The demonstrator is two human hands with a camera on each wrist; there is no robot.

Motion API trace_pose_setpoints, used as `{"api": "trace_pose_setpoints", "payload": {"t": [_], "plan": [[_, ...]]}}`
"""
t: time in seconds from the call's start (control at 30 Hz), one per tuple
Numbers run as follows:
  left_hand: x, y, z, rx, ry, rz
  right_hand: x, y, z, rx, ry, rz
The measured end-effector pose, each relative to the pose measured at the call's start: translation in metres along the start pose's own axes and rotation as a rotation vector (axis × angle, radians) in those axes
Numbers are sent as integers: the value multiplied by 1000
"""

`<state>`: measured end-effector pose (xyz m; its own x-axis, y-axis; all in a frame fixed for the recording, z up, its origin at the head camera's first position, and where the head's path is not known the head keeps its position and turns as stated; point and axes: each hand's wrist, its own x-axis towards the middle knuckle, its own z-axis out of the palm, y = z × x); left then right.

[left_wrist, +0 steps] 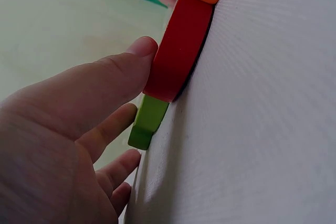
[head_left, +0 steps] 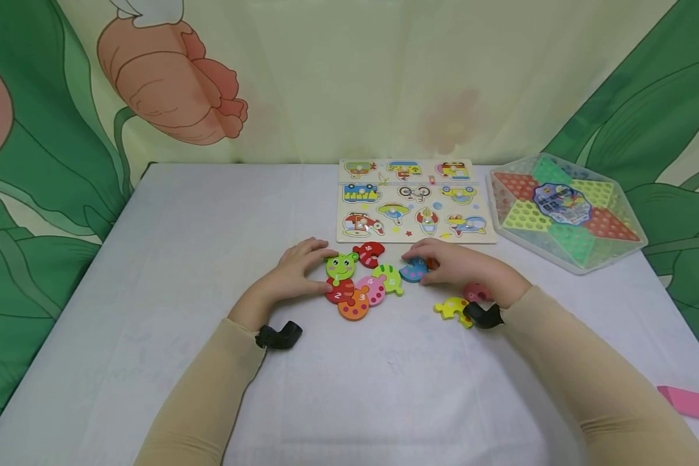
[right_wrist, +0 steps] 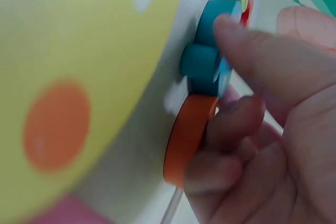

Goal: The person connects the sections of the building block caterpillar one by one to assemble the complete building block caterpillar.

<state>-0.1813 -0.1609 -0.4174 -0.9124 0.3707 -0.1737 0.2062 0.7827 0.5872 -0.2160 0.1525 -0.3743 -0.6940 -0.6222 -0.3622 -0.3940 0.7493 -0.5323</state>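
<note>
A caterpillar puzzle lies partly joined on the table: a green smiling head (head_left: 340, 266), then red piece 2 (head_left: 339, 292), orange piece 3 (head_left: 354, 305), pink piece 4 (head_left: 373, 289) and green piece 5 (head_left: 389, 278). My left hand (head_left: 288, 275) is at its left side; in the left wrist view the thumb touches the red piece (left_wrist: 178, 45) and extended fingers lie by the green head (left_wrist: 148, 119). With thumb and fingers my right hand (head_left: 468, 265) pinches a blue spotted piece (head_left: 413, 270), right of piece 5. An orange piece (right_wrist: 189, 135) sits under its curled fingers.
A loose red piece (head_left: 369, 254) lies behind the chain. Near the right wrist are a yellow piece (head_left: 451, 307) and a dark pink piece (head_left: 476, 292). Behind stand a vehicle puzzle board (head_left: 384, 236) and a hexagonal game box (head_left: 571, 239). A pink block (head_left: 690, 404) lies front right.
</note>
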Motion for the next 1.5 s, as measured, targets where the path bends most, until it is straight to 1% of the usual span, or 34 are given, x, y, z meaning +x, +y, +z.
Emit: {"api": "trace_pose_setpoints", "payload": {"t": [0.1, 0.17, 0.33, 0.43, 0.6, 0.77, 0.97, 1.07, 1.23, 1.5], "plan": [[0, 0, 0, 0, -2, -1, 0, -1, 1, -26, 16, -5], [0, 1, 0, 0, -2, -2, -1, -2, 1, -40, 30, 5], [0, 1, 0, 5, -3, -2, -8, -8, -2, -27, 89, 36], [0, 1, 0, 2, -2, -4, -16, -13, 0, 22, 112, 25], [0, 1, 0, 1, -1, -3, -29, -22, 11, 158, 124, 0], [0, 0, 0, 2, -6, -8, -36, -33, 28, 199, 154, 24], [0, 1, 0, 7, -10, -11, -36, -37, 44, 248, 201, 75], [0, 1, 0, 8, -8, -10, -35, -37, 49, 259, 208, 92], [0, 0, 0, 14, -6, 0, -34, -38, 53, 279, 225, 104], [1, 0, 0, 19, -6, 7, -32, -37, 57, 265, 246, 121]]}}
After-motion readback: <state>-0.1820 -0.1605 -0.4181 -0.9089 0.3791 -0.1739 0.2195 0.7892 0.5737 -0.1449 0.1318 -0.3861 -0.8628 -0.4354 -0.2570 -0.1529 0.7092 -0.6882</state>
